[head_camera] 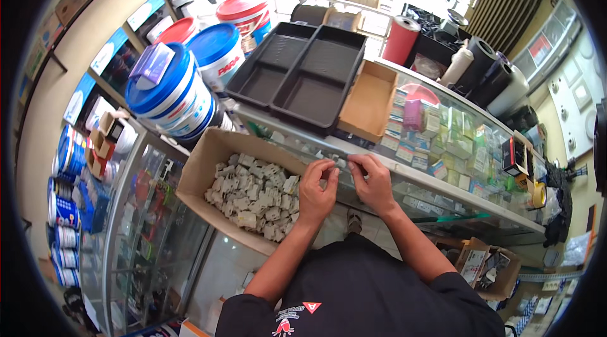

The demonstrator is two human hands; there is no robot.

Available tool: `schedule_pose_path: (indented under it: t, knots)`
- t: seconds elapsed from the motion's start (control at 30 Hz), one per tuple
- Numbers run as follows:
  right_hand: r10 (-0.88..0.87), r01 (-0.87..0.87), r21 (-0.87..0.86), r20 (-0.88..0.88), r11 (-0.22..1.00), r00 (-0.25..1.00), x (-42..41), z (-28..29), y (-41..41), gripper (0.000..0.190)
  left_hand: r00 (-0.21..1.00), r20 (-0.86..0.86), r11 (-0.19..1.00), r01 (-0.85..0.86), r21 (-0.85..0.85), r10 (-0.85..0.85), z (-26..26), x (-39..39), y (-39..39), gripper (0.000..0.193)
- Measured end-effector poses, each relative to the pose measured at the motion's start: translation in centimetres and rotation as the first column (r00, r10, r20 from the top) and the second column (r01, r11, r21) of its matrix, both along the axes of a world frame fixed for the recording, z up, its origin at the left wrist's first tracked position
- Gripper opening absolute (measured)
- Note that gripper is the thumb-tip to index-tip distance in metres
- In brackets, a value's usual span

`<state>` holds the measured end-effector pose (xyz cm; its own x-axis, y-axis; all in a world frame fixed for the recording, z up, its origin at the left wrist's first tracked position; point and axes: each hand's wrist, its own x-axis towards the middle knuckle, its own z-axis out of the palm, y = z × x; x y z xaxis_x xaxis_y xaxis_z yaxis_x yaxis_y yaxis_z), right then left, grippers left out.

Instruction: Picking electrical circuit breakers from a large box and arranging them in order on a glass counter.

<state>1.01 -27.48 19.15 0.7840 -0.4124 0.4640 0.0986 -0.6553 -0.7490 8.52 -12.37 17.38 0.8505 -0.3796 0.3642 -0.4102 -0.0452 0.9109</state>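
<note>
My left hand pinches a small light-grey plastic piece between thumb and fingertips, just in front of the counter's edge. My right hand is close beside it, its bent fingertips at the right side of the piece. Whether those fingertips grip anything is too small to make out. Left of my hands, an open cardboard box holds a heap of small grey plastic pieces of similar colour. My left forearm passes over the box's right side and hides part of it.
A glass display counter runs in front of me. Two black paint trays and a shallow cardboard tray lie on it. Large paint buckets stand at the left, above a glass cabinet. Another cardboard box is low at the right.
</note>
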Motion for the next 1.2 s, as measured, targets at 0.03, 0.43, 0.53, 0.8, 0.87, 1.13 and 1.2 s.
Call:
schedule_pose_path:
  t: [0.03, 0.43, 0.53, 0.8, 0.87, 1.13, 1.2]
  knots:
    - [-0.066, 0.066, -0.010, 0.043, 0.998, 0.997, -0.1, 0.3, -1.0, 0.019, 1.000, 0.010, 1.000, 0.018, -0.004, -0.018, 0.4, 0.0, -1.3, 0.022]
    - [-0.195, 0.193, -0.268, 0.020, 0.944, 0.981, -1.3, 1.1, -8.7, 0.015, 0.971, 0.211, 0.988, -0.133, 0.078, 0.114, -0.3, 0.7, -10.9, 0.067]
    - [-0.244, 0.239, -0.274, 0.014, 0.932, 0.970, -4.0, 1.6, -9.7, 0.012, 0.960, 0.278, 0.986, -0.066, 0.151, 0.022, -0.4, -0.4, -12.1, 0.064]
    - [-0.402, 0.389, -0.204, -0.025, 0.899, 0.915, -13.0, 1.7, -10.7, 0.015, 0.920, 0.274, 0.956, 0.243, 0.162, -0.280, 0.5, -4.8, -14.1, 0.053]
    - [-0.428, 0.415, -0.186, -0.032, 0.890, 0.903, -14.0, 1.7, -10.7, 0.016, 0.901, 0.305, 0.949, 0.268, 0.166, -0.308, 0.6, -5.3, -14.3, 0.053]
    - [-0.434, 0.420, -0.155, -0.064, 0.894, 0.899, -13.8, 1.4, -9.2, 0.031, 0.897, 0.279, 0.934, 0.296, 0.199, -0.343, 0.4, -5.0, -14.7, 0.060]
    - [-0.388, 0.372, -0.163, -0.075, 0.914, 0.919, -13.5, 2.0, -8.6, 0.037, 0.893, 0.290, 0.934, 0.291, 0.208, -0.343, 0.4, -4.6, -15.0, 0.063]
